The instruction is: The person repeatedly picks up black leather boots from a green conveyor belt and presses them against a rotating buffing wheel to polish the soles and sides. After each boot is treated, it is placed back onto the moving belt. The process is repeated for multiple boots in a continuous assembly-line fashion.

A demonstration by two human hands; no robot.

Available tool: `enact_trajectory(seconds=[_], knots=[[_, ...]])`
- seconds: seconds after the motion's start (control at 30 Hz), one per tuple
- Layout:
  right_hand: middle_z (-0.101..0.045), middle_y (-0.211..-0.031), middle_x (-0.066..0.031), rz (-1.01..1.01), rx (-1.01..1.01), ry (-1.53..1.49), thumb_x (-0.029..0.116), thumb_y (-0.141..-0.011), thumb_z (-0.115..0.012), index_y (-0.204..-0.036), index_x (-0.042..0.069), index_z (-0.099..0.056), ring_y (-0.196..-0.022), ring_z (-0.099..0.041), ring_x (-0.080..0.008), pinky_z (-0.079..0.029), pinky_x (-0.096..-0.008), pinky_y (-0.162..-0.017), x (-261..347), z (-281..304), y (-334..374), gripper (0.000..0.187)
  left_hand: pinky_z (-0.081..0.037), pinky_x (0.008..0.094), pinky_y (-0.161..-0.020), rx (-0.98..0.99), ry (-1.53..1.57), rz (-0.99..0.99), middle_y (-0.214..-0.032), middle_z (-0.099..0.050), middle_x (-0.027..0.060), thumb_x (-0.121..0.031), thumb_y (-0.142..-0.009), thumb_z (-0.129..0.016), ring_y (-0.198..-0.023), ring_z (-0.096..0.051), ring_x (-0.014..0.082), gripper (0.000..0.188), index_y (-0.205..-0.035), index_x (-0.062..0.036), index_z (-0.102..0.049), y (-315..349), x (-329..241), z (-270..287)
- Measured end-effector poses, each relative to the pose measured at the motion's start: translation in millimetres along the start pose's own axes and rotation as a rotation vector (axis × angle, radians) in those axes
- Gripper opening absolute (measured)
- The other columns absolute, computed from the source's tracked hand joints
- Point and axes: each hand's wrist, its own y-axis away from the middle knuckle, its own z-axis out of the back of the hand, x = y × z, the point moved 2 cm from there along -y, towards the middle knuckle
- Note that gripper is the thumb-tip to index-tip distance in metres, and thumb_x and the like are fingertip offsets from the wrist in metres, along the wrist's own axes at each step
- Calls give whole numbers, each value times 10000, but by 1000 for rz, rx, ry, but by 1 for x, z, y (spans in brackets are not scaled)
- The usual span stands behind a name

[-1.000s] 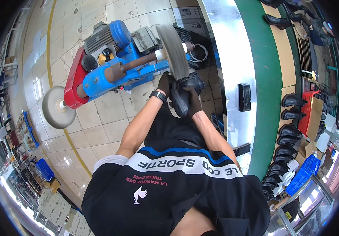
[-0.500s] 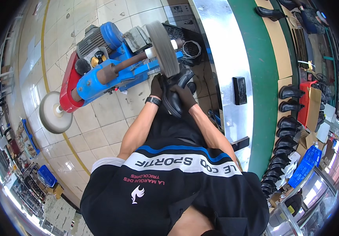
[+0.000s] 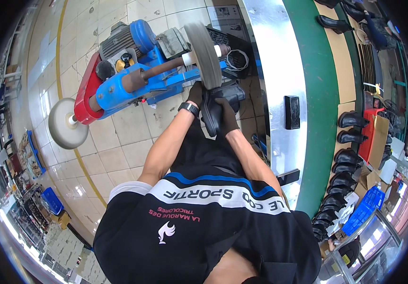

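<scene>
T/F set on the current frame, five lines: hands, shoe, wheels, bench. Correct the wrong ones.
1. The left hand and right hand both hold a black shoe. True.
2. Both wrists are bare. False: a dark watch is on the left one.
3. The shoe is held at the grey wheel. True.
4. That is the only wheel on the machine. False: a pale wheel sits at the left end of the blue machine.
5. A black block lies on the shiny metal strip. True.
</scene>
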Motion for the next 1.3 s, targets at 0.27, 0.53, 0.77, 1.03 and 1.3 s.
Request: enact_trajectory(seconds=[0.27, 0.53, 0.77, 1.03, 1.3], knots=[[-652, -924, -57, 175, 8, 646, 275, -793, -699, -1054, 20, -636, -811, -607, -125, -474, -285, -739, 7, 36, 11, 370, -526, 345, -868, -121, 1439, 550, -948, -711, 102, -298, -935, -501, -887, -673, 221, 311, -965, -37, -667, 81, -80, 7], [-456, -1341, -348, 509, 19, 1318, 431, -661, -840, -1522, -41, -79, -1216, -529, -402, -437, -413, -1011, 20, 29, 68, 1241, -452, 340, -813, -662, 572, 356, -923, -647, 106, -236, -886, -586, -845, -587, 219, 285, -983, 27, -635, 114, -177, 44], [-462, -1333, -370, 578, -174, 1528, 352, -629, -838, -1551, 50, -57, -1197, -531, -483, -460, -447, -985, 15, 16, 77, 1245, -461, 368, -872, -498, 290, 60, -1010, -658, 191, -252, -902, -575, -960, -623, 301, 323, -1040, 37, -624, 108, -189, 39], [-539, -1325, -303, 605, 21, 1345, 305, -640, -844, -1499, -30, -277, -1230, -562, -341, -429, -369, -1030, 24, 23, 74, 1083, -498, 386, -999, 443, 1010, 85, -1196, -644, 132, -167, -999, -382, -1119, -617, 240, 356, -1279, -39, -560, 46, -64, 10], [-433, -1436, -289, 398, 73, 965, 284, -721, -832, -1480, -95, -262, -1300, -489, -296, -414, -360, -1051, 18, 6, 69, 1021, -515, 383, -982, 578, 1731, 471, -1199, -631, 100, -148, -1016, -425, -1085, -614, 207, 293, -1256, -52, -562, 37, -17, -12]])
